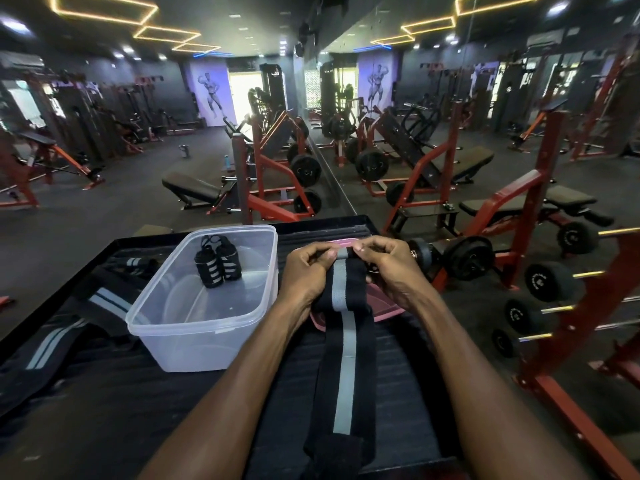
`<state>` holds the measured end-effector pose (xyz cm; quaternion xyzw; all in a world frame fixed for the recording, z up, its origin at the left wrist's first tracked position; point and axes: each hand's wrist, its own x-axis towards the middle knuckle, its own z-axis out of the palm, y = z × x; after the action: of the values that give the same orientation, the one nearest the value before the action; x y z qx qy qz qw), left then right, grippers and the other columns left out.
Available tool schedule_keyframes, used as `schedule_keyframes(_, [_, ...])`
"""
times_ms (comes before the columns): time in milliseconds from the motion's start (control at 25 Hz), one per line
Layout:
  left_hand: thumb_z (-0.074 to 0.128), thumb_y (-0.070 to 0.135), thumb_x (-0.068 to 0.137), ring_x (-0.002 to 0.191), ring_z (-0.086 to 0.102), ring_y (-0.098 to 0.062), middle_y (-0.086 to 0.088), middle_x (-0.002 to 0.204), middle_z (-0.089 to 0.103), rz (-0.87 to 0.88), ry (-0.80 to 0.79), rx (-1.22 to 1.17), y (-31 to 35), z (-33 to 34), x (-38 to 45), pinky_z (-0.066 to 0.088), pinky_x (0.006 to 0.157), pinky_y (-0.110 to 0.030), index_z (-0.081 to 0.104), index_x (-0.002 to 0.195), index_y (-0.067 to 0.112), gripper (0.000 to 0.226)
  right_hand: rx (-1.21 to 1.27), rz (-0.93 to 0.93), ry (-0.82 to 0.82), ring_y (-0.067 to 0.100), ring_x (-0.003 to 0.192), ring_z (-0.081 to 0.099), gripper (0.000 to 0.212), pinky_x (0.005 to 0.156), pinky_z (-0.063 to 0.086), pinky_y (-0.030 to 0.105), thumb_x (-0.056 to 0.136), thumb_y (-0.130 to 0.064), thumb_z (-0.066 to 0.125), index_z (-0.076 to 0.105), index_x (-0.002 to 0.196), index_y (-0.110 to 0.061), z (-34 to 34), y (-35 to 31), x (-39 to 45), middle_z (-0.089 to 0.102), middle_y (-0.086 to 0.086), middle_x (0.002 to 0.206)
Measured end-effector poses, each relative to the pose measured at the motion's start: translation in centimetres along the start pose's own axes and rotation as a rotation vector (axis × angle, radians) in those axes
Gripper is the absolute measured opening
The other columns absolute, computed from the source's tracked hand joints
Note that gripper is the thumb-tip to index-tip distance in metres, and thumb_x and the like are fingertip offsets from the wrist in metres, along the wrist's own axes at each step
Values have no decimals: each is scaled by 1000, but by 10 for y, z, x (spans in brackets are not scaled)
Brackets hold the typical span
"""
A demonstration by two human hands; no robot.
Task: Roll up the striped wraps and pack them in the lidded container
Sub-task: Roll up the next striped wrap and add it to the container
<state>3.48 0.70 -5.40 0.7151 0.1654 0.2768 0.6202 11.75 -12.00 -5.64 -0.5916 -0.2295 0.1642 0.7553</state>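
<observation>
Black elastic w/ a single grey stripe down the middle: that's the wrap (341,341) being worked now, held just right of the clear plastic container (204,306), its long tail trailing toward the camera over the dark ribbed table (104,410). Both hands pinch its far end: left hand (306,275) and right hand (388,271) each have thumb and curled fingers clamped on the first fold, so only a turn or so of the roll looks made.

Step in hand, by my read: start of rolling this wrap, approx the third. Two rolled wraps (216,265) already stand upright inside the container, toward its far wall, touching each other. More unrolled wraps (104,299) lie flat just left of the container, so the job looks well short of done.

Next move prob needs even tension on both edges so the roll stays straight and doesn't cone, feeding the tail in bit by bit; the stretchy fabric may spring loose if the pinch eases.

Pink lid (384,303) sits right of the container, mostly hidden under wrap & hands; container is open.
</observation>
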Motion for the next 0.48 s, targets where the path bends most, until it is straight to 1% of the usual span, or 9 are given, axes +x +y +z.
schedule_keyframes(80, [65,8,93,84,68,-5,7,89,73,5,-18,-21,-1,2,-1,53,85,-23,72,87,24,19,-34,-60,24,21,65,55,9,50,42,26,89,2,65,71,85,-4,-2,3,2,63,13,75])
schedule_keyframes(160, [65,14,95,89,70,-13,2,92,74,-30,-37,-48,0,3,-4,56,87,-28,70,90,23,12,-23,-95,45,27,72,59,14,58,45,30,87,7,65,72,85,-5,-3,4,2,66,17,82])
schedule_keyframes(200, [64,16,96,89,70,-14,2,91,74,-34,-30,-33,1,3,-4,56,85,-28,70,91,22,10,-18,-104,49,28,74,61,17,61,46,31,87,9,65,73,84,-6,-4,3,2,68,16,82])
schedule_keyframes(240, [63,16,96,88,70,-14,2,90,74,-29,-12,-16,1,3,-4,55,83,-27,69,90,23,11,-18,-108,47,26,73,63,18,62,47,31,86,9,65,74,85,-6,-3,2,2,70,13,81])
schedule_keyframes(320, [63,12,94,91,71,-16,2,91,75,-14,34,-8,1,2,-3,56,85,-30,70,87,25,16,-25,-75,41,18,69,65,12,56,49,28,88,1,67,76,89,-7,-1,2,1,72,8,80])
schedule_keyframes(360, [64,10,93,93,72,-15,3,93,76,-9,50,-16,0,1,-3,56,88,-30,71,88,26,18,-29,-41,35,16,66,63,9,53,47,27,90,-6,68,76,92,-8,-1,2,1,71,7,80])
schedule_keyframes(400, [65,8,93,94,71,-14,3,94,76,-4,60,-26,0,1,-4,56,90,-29,72,90,25,18,-44,-13,27,15,63,61,9,50,45,26,91,-14,69,76,94,-9,-1,4,2,70,6,79])
schedule_keyframes(440, [65,6,92,95,71,-12,4,95,76,1,65,-34,-1,1,-4,55,91,-28,73,92,23,19,-70,5,26,15,61,60,12,49,43,26,91,-18,69,76,94,-9,-1,5,3,69,6,79])
schedule_keyframes(480, [65,4,91,94,71,-10,5,95,76,3,63,-37,0,1,-4,55,91,-26,74,94,21,19,-95,-4,37,15,62,59,10,50,44,25,91,-17,69,75,93,-9,-1,6,4,68,6,78])
